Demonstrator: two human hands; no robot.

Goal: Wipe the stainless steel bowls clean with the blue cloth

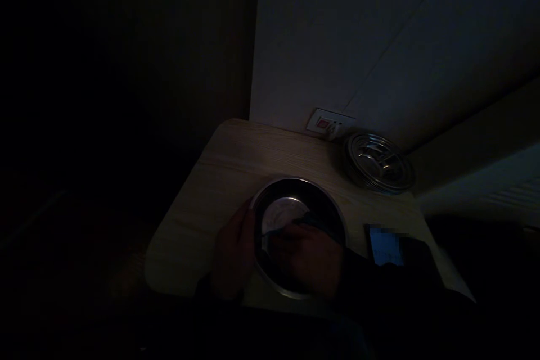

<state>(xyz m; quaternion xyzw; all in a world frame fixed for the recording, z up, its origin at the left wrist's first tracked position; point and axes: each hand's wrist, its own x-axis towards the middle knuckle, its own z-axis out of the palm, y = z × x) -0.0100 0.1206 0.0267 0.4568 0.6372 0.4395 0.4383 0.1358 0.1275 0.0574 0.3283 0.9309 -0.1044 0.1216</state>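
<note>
Pan point(310, 192) in use; completion unclear.
Left grip point(233, 250) contacts rim, closure indeterminate; right grip point(310, 256) apparently bunches dark cloth point(311, 219) inside; stacked plates point(377, 164) beyond.

The bowl point(323, 198) sits on the table point(189, 225), in the middle of its near half, with the cloth point(313, 219) inside. Behind the bowl and to its right, the plates point(379, 164) lie in a stack at the far right corner of the table. The phone point(385, 246) lies on the table to the right of the bowl, apart from it and before the plates. The wall point(320, 39) rises behind the table; low on it, the socket point(329, 122) is just behind the table's far edge, left of the plates.
</note>
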